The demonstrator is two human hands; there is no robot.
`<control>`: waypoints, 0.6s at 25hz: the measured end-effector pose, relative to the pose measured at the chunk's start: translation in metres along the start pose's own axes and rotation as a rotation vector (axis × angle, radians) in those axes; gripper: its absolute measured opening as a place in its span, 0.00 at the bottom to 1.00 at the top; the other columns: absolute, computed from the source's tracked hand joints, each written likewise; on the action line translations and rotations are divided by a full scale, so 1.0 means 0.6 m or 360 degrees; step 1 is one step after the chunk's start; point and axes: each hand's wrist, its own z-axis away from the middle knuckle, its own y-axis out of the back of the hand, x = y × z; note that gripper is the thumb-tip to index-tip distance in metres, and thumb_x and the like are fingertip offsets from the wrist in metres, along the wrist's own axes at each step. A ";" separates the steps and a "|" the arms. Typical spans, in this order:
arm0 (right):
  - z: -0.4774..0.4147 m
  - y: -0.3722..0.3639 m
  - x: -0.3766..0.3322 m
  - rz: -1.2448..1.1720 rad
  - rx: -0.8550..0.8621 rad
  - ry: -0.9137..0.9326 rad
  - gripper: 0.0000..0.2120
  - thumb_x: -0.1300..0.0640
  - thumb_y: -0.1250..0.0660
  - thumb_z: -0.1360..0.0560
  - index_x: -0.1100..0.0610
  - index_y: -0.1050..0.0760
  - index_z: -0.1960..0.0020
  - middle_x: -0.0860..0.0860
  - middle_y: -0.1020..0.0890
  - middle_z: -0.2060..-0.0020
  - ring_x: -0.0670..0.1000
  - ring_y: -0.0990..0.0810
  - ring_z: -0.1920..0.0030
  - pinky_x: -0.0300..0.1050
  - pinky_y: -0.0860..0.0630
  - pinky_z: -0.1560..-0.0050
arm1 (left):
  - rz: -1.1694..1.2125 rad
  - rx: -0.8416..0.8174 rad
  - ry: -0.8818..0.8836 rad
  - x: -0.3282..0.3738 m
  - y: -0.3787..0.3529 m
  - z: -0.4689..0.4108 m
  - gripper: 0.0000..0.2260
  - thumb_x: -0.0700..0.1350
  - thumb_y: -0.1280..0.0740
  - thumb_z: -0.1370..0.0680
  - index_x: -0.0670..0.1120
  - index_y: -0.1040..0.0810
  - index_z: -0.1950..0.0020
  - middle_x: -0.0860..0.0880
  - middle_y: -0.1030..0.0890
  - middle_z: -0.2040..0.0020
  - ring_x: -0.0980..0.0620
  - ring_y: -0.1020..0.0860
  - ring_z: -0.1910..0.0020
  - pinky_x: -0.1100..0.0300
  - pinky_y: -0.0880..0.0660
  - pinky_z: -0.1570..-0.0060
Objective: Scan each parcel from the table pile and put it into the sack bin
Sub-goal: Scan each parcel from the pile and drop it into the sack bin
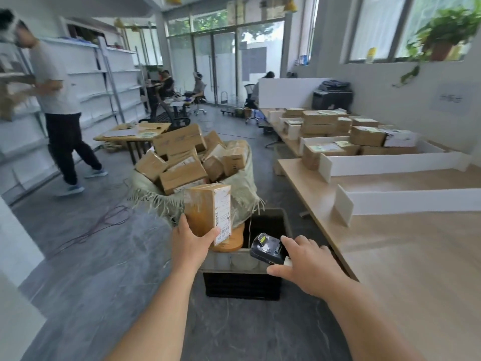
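Sack bin (pixel 244 188) heaped with parcels (pixel 182 175), black crate (pixel 242 285) beside

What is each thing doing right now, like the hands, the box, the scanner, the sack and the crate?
Left hand: shut on the parcel, holding it up.
Parcel: upright, label side facing the scanner.
Right hand: shut on the scanner.
Scanner: held, tilted toward the parcel.
Sack bin: open, heaped with boxes above its rim.
Black crate: on the floor, open on top.
Table pile: boxes stacked, untouched.
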 end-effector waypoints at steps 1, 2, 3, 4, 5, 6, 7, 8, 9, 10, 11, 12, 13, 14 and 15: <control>-0.018 0.000 -0.007 0.0001 -0.0012 0.0029 0.39 0.30 0.42 0.25 0.51 0.46 0.22 0.52 0.30 0.33 0.55 0.33 0.32 0.54 0.35 0.33 | -0.0010 0.0029 0.0005 0.000 0.005 -0.016 0.47 0.65 0.27 0.37 0.49 0.41 0.24 0.45 0.30 0.30 0.45 0.28 0.34 0.44 0.27 0.38; -0.039 0.001 -0.012 0.0005 -0.0021 0.0055 0.39 0.31 0.42 0.25 0.51 0.46 0.22 0.52 0.30 0.33 0.55 0.33 0.32 0.54 0.35 0.33 | -0.0010 0.0058 0.0006 0.003 0.006 -0.035 0.46 0.65 0.27 0.36 0.49 0.41 0.24 0.45 0.30 0.30 0.45 0.28 0.34 0.44 0.27 0.38; -0.059 0.001 -0.013 0.0009 -0.0028 0.0077 0.39 0.31 0.42 0.25 0.51 0.45 0.23 0.52 0.30 0.33 0.56 0.33 0.32 0.54 0.36 0.33 | -0.0014 0.0085 0.0006 0.007 0.006 -0.053 0.46 0.63 0.26 0.35 0.49 0.42 0.24 0.45 0.31 0.30 0.44 0.29 0.34 0.44 0.28 0.37; -0.079 0.002 -0.012 0.0014 -0.0033 0.0097 0.39 0.31 0.42 0.25 0.51 0.45 0.23 0.52 0.30 0.33 0.56 0.33 0.32 0.54 0.36 0.33 | -0.0025 0.0111 -0.0003 0.011 0.002 -0.072 0.45 0.61 0.26 0.33 0.49 0.43 0.23 0.44 0.32 0.29 0.44 0.30 0.32 0.45 0.29 0.36; -0.101 0.002 -0.010 0.0019 -0.0038 0.0115 0.39 0.31 0.42 0.25 0.51 0.45 0.23 0.52 0.30 0.33 0.56 0.33 0.32 0.54 0.36 0.33 | -0.0050 0.0136 -0.0011 0.015 -0.003 -0.091 0.44 0.60 0.26 0.31 0.48 0.44 0.22 0.44 0.33 0.28 0.44 0.31 0.31 0.46 0.31 0.35; -0.123 0.002 -0.006 0.0023 -0.0040 0.0127 0.39 0.30 0.42 0.25 0.51 0.45 0.23 0.52 0.30 0.33 0.56 0.33 0.32 0.54 0.36 0.33 | -0.0080 0.0159 -0.0024 0.020 -0.010 -0.111 0.44 0.59 0.26 0.31 0.48 0.45 0.22 0.44 0.35 0.27 0.44 0.33 0.30 0.46 0.32 0.35; -0.148 0.003 -0.002 0.0023 -0.0036 0.0142 0.39 0.30 0.42 0.26 0.51 0.45 0.23 0.52 0.30 0.33 0.56 0.33 0.32 0.54 0.35 0.33 | -0.0101 0.0174 -0.0041 0.028 -0.019 -0.133 0.45 0.59 0.26 0.31 0.48 0.46 0.22 0.44 0.35 0.27 0.44 0.34 0.29 0.46 0.33 0.34; -0.173 0.006 0.004 0.0020 -0.0031 0.0153 0.39 0.30 0.42 0.26 0.51 0.44 0.23 0.52 0.30 0.34 0.56 0.33 0.32 0.54 0.35 0.33 | -0.0111 0.0185 -0.0062 0.033 -0.028 -0.157 0.45 0.60 0.26 0.31 0.48 0.46 0.22 0.44 0.35 0.27 0.44 0.34 0.29 0.45 0.32 0.33; -0.198 0.010 0.010 0.0016 -0.0023 0.0166 0.39 0.30 0.42 0.26 0.51 0.43 0.24 0.52 0.30 0.34 0.56 0.33 0.32 0.54 0.35 0.34 | -0.0137 0.0199 -0.0080 0.041 -0.037 -0.180 0.45 0.61 0.26 0.32 0.49 0.45 0.23 0.44 0.34 0.28 0.44 0.33 0.30 0.44 0.32 0.34; -0.225 0.016 0.017 0.0010 -0.0011 0.0182 0.38 0.30 0.41 0.26 0.51 0.42 0.24 0.52 0.29 0.34 0.56 0.32 0.32 0.54 0.35 0.34 | -0.0179 0.0216 -0.0095 0.050 -0.046 -0.203 0.45 0.61 0.26 0.33 0.49 0.44 0.23 0.44 0.33 0.29 0.43 0.32 0.31 0.43 0.31 0.34; -0.250 0.023 0.025 0.0009 0.0004 0.0196 0.38 0.30 0.41 0.26 0.51 0.41 0.25 0.52 0.29 0.34 0.56 0.32 0.33 0.54 0.35 0.34 | -0.0229 0.0236 -0.0100 0.060 -0.056 -0.222 0.44 0.61 0.26 0.32 0.49 0.44 0.23 0.43 0.33 0.29 0.43 0.32 0.31 0.42 0.31 0.35; -0.276 0.031 0.036 0.0006 0.0017 0.0207 0.37 0.30 0.41 0.26 0.51 0.41 0.25 0.52 0.29 0.34 0.56 0.32 0.33 0.54 0.35 0.34 | -0.0276 0.0263 -0.0111 0.073 -0.068 -0.246 0.44 0.61 0.26 0.32 0.48 0.44 0.23 0.44 0.34 0.28 0.42 0.33 0.30 0.42 0.32 0.34; -0.300 0.040 0.046 0.0004 0.0020 0.0213 0.37 0.30 0.40 0.26 0.50 0.41 0.25 0.52 0.29 0.34 0.55 0.32 0.33 0.55 0.35 0.34 | -0.0313 0.0289 -0.0118 0.086 -0.078 -0.267 0.44 0.61 0.27 0.31 0.48 0.45 0.22 0.44 0.35 0.27 0.43 0.34 0.29 0.43 0.32 0.34; -0.322 0.049 0.056 -0.0005 0.0015 0.0214 0.37 0.31 0.40 0.26 0.50 0.41 0.25 0.52 0.29 0.33 0.55 0.32 0.32 0.55 0.35 0.34 | -0.0344 0.0309 -0.0125 0.099 -0.085 -0.287 0.44 0.60 0.27 0.30 0.48 0.46 0.22 0.45 0.36 0.26 0.43 0.35 0.29 0.44 0.32 0.34; -0.343 0.057 0.067 -0.0014 0.0017 0.0217 0.36 0.31 0.40 0.26 0.50 0.40 0.25 0.52 0.29 0.33 0.55 0.32 0.32 0.55 0.35 0.33 | -0.0371 0.0321 -0.0129 0.113 -0.092 -0.305 0.44 0.60 0.27 0.29 0.48 0.47 0.22 0.45 0.37 0.26 0.43 0.35 0.28 0.44 0.33 0.34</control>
